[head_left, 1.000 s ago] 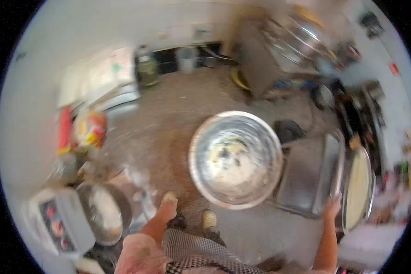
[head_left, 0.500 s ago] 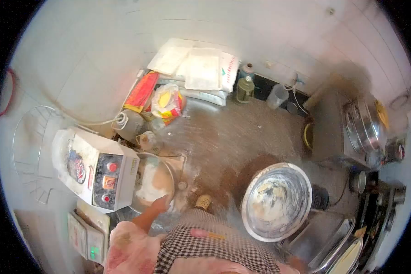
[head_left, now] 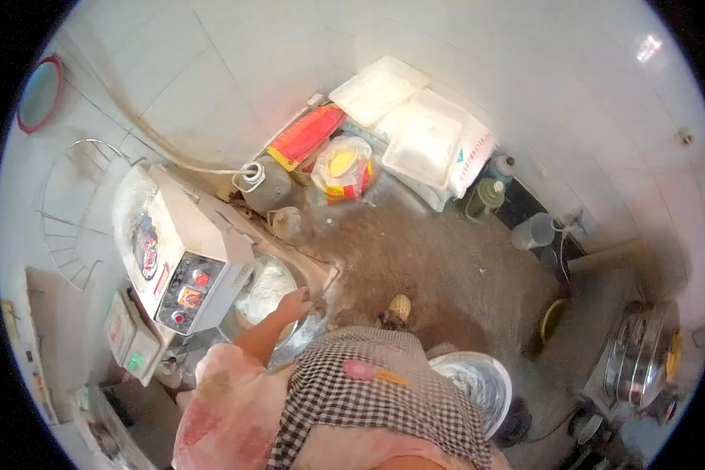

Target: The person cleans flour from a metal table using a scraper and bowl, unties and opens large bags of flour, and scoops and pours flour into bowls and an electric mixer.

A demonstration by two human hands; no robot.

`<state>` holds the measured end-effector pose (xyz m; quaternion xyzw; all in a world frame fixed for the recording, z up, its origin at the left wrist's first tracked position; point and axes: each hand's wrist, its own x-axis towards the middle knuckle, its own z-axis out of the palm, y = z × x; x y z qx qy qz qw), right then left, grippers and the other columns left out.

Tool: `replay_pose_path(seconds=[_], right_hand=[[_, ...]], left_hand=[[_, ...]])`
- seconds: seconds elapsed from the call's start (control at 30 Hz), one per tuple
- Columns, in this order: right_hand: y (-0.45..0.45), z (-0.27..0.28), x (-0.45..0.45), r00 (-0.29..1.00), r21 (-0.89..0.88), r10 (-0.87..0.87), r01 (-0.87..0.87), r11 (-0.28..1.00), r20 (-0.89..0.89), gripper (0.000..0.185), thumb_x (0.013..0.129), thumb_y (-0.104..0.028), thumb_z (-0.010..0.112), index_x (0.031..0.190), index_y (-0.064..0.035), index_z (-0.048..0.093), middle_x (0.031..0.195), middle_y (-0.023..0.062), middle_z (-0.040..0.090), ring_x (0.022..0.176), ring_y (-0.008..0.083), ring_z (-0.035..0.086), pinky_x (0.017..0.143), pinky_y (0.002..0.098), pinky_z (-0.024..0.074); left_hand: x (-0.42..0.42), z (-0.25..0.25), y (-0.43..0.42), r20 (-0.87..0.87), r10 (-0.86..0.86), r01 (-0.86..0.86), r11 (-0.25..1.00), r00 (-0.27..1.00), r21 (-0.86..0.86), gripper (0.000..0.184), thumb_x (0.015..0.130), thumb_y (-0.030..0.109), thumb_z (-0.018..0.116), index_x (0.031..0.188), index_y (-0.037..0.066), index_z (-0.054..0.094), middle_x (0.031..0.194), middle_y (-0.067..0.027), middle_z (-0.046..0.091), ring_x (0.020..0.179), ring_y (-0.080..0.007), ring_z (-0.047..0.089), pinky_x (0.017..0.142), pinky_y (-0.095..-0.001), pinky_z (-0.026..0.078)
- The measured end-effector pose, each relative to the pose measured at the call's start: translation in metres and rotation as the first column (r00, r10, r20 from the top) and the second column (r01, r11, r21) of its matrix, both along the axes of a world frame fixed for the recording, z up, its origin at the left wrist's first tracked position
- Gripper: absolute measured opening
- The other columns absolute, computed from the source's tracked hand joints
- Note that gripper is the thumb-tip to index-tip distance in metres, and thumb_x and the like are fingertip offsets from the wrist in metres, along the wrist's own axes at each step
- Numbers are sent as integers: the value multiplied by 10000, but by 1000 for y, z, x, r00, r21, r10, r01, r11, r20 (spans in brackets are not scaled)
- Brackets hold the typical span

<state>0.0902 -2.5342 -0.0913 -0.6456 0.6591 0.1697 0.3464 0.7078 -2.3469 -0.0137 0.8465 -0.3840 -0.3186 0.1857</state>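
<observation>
My left hand [head_left: 293,304] is at the right rim of the metal mixing bowl [head_left: 288,273], its fingers bent over the edge. White flour or dough [head_left: 265,291] lies inside that bowl. The bowl sits under the head of a white mixer [head_left: 211,235], whose front panel [head_left: 189,292] carries red and orange controls. My right hand is out of view; only a bit of skin shows at the bottom edge. A wide flour-smeared basin [head_left: 500,395] stands to my right, partly hidden by my checked apron [head_left: 345,392].
A digital scale [head_left: 131,337] with green digits sits left of the mixer. Against the wall are stacked sacks with white trays [head_left: 424,137], an open plastic bag [head_left: 342,168], jugs [head_left: 266,186] and bottles [head_left: 486,197]. Steel steamers [head_left: 641,352] stand at the right.
My view has turned left, and the basin on the right has slid partly behind my apron. My left hand stays at the mixing bowl's rim. The trays at the lower right have left view.
</observation>
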Motion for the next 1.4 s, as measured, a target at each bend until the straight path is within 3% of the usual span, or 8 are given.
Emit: replay_pose_path(seconds=[0.13,0.2,0.27,0.37,0.83,0.9,1.0,1.4], right_hand=[[-120,-1,6,660,-239,687,-751,616,-304,168,705,-211,552,754,-63,614,674,157,596,605,332,584,522,404,463],[-199,26,55,970,-122,205,-190,974,128,156,749,-168,516,796,-26,560,717,124,559,649,268,553,554,374,457],[-250,72,136,709,108,-480,502,858,516,146,793,-126,479,837,11,506,759,90,522,692,205,522,585,343,450],[-326,56,187,892,-284,156,-33,958,425,292,803,-111,472,1055,31,514,907,146,571,768,223,565,617,344,465],[-429,35,474,926,183,-123,60,981,357,287,800,-151,501,1029,19,541,835,128,575,709,215,567,592,330,458],[-469,13,470,888,-160,336,-299,941,314,271,774,-176,542,972,7,567,783,110,571,662,215,545,568,323,434],[-526,-48,477,931,-226,195,-127,966,308,259,740,-194,592,911,1,587,747,93,572,630,215,525,558,317,416],[-573,-52,511,708,389,-534,379,840,462,312,735,-35,587,1036,-9,510,903,69,559,768,206,568,634,319,493]], left_hand=[[-4,-45,-16,-217,131,-148,987,967,-62,468,717,297,533,1092,20,490,964,-204,567,899,-333,543,778,-381,426],[-8,-57,-22,-239,169,-201,973,956,-114,463,714,308,535,1072,16,501,960,-205,567,897,-337,541,772,-384,424],[-14,-37,-39,-126,220,-229,971,967,-65,446,712,311,537,1042,11,518,954,-203,567,897,-339,539,768,-388,423],[-2,-21,-72,-103,221,-220,975,970,22,439,714,306,537,1027,-2,528,952,-200,574,900,-343,542,773,-393,421],[273,-83,-371,-202,466,-507,812,861,-289,483,753,349,522,1037,-42,545,975,-229,570,978,-343,520,841,-379,396],[294,-107,-427,-339,534,-616,759,775,-212,481,764,329,537,1085,-29,518,1000,-181,569,945,-269,535,795,-339,419],[281,-29,-494,-725,637,-917,398,261,20,440,775,312,559,1097,15,507,946,-69,561,816,-162,538,699,-267,429],[266,-90,-557,-929,371,-993,110,-3,47,160,769,116,568,898,22,553,748,-51,557,613,-124,525,494,-250,412]])
